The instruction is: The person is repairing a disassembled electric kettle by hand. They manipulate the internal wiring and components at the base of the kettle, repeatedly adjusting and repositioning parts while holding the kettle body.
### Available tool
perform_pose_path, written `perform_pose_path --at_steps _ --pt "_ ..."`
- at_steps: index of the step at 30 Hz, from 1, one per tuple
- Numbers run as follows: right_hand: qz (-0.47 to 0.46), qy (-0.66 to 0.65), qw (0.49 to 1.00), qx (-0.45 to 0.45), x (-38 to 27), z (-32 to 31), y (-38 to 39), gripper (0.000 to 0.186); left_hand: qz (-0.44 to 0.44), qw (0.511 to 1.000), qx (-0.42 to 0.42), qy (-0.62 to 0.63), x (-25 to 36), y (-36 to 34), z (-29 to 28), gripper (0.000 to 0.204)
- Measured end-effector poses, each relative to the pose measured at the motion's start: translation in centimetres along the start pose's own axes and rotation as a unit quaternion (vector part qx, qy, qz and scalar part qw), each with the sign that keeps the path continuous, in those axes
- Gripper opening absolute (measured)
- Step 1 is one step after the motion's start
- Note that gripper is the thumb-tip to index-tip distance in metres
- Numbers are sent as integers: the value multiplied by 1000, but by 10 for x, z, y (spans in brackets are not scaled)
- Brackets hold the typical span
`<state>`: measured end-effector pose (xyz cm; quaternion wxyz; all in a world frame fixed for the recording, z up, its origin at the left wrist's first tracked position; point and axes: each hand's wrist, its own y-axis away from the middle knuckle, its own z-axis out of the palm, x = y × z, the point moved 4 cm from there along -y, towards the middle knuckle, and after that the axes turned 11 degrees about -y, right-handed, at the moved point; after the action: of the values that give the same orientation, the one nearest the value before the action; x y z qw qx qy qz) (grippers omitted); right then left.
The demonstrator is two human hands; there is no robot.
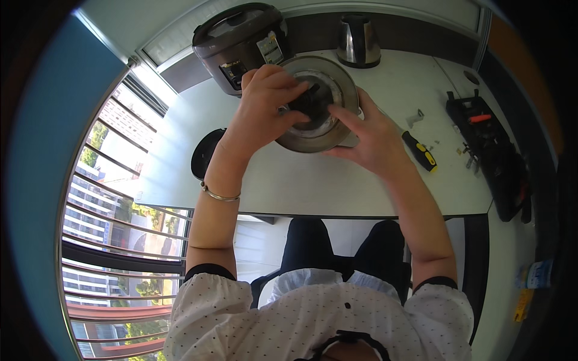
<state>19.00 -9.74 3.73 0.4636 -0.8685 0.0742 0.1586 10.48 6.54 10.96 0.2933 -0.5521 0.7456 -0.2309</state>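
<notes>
A round steel-coloured vessel [334,67] stands over the middle of the table, its dark recessed centre facing me; I cannot tell whether this is its top or its underside. My right hand [376,135] grips the vessel's right rim, thumb over the inner edge and fingers round the outside. My left hand [262,108] reaches over its left side, thumb and fingertips closing round a small black part [312,95] in the recess. The fingers hide much of that part. Beside my left forearm lies a black round shallow piece [206,155], partly covered by the wrist.
A dark rice cooker [241,45] stands at the back left, and a steel kettle [358,42] at the back. To the right lie a yellow-black screwdriver [419,151], a small metal bracket [415,118], loose small bits and a black tool case [487,150]. A barred window borders the left.
</notes>
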Motion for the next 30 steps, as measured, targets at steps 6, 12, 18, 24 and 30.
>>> perform_pose_path --at_steps 6,12,18,24,30 --pt "-17 -3 1000 12 1 2 -2 73 -9 1000 -2 2 -4 3 0 46" --pt "-19 -5 1000 5 -1 2 -4 74 -11 1000 -20 -6 -3 2 -2 48" --pt "-2 -21 1000 -17 -4 -2 -6 74 -16 1000 -13 2 0 3 -4 47" --pt "2 -28 999 -16 -2 -2 -3 74 -11 1000 -9 0 2 5 -3 48" --pt "-16 -17 1000 1 5 -2 3 73 -18 999 -34 13 6 5 -2 52"
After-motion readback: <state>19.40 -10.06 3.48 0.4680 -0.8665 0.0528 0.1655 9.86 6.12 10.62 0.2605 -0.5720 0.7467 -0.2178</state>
